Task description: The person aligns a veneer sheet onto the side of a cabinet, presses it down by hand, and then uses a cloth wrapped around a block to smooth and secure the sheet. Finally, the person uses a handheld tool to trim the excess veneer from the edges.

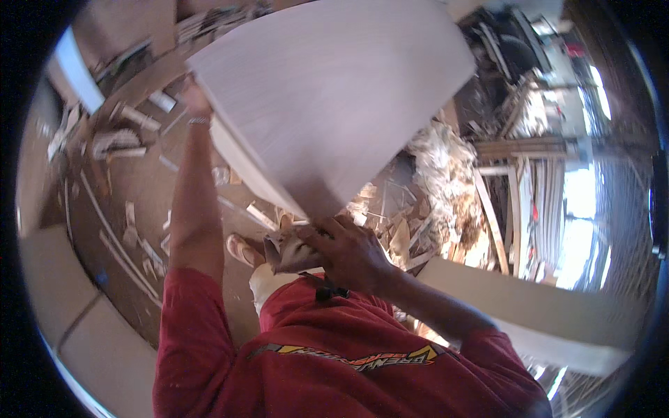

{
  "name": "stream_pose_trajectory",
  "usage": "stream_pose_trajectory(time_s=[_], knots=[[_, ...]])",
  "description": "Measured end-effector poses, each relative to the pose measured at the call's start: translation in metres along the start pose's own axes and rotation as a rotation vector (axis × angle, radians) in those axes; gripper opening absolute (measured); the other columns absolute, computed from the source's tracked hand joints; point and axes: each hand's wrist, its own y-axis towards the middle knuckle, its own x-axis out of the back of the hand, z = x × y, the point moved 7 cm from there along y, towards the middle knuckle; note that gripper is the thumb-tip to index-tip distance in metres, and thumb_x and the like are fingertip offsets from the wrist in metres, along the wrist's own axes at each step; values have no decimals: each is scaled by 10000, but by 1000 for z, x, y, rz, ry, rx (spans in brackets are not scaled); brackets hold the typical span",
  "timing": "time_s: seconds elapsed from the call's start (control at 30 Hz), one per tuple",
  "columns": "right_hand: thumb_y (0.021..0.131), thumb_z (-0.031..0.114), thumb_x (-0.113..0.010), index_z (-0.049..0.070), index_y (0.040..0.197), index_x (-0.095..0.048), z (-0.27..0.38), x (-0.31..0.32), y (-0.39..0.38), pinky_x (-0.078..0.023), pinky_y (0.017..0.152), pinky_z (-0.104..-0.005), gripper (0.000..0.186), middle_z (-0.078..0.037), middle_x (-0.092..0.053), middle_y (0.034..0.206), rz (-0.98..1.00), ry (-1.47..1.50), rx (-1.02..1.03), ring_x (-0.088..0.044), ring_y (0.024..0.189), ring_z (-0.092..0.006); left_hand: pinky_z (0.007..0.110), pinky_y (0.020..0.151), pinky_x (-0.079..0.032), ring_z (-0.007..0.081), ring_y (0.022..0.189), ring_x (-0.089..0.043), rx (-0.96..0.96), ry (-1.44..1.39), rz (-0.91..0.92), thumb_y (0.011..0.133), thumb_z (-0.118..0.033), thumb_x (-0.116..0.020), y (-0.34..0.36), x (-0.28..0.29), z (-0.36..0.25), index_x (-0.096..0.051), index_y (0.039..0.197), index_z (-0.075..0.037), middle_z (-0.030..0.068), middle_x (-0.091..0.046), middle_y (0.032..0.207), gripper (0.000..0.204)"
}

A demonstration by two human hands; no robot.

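Note:
A large pale panel (348, 83) with a thick edge is tilted up in front of me and fills the top middle of the view. My left hand (196, 97), a bracelet at its wrist, grips the panel's left edge near the far corner; its fingers are partly hidden and blurred. Close to my body, my right hand (352, 254) is closed by the panel's near corner. Under its fingers is a crumpled grey-brown sheet (296, 254), which may be sandpaper or cloth; I cannot tell which. Whether the right fingers also touch the panel is unclear.
Wood offcuts (139, 117) and long thin strips (125, 261) litter the floor around my sandalled foot (244, 249). Shavings and pale wrapping (446, 174) are heaped at right. A pale board (529, 306) lies at lower right, and another flat surface (77, 292) stands at left.

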Motion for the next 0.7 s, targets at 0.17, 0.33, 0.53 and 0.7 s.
stream_pose_trajectory(time_s=[0.17,0.33,0.53,0.7], knots=[[868,122,-643,50,1257,-604,-100,17,-7,-585,846,-484,397,-174,-624,1055,-138,-74,-353,-660,1020,-391,413,1015,-538,294,1175,-662,397,-673,477,1066,-347,-447,-114,-114,-58,-544,1407,3,147,-672,1304,498],[872,150,-643,53,1319,-599,-190,29,5,-577,914,-520,460,-259,-569,1260,-425,-521,-183,-605,1185,-413,425,988,-521,244,1175,-641,-7,137,416,1031,-282,-509,-50,-59,-18,-603,1360,-24,131,-664,1330,429],[827,192,-705,134,1370,-543,-527,146,-24,-579,876,-510,570,-187,-686,1120,-198,-482,-737,-703,1002,-363,424,1070,-454,249,1307,-536,121,114,328,1035,-281,-516,-20,15,-52,-536,1431,-40,125,-572,1440,464],[873,265,-656,101,1345,-569,-720,243,15,-562,922,-531,507,-202,-708,1171,-285,-430,-754,-694,1069,-409,423,1138,-398,254,1417,-447,-83,221,215,1039,-280,-521,83,180,-157,-479,1490,-53,120,-496,1532,506]])
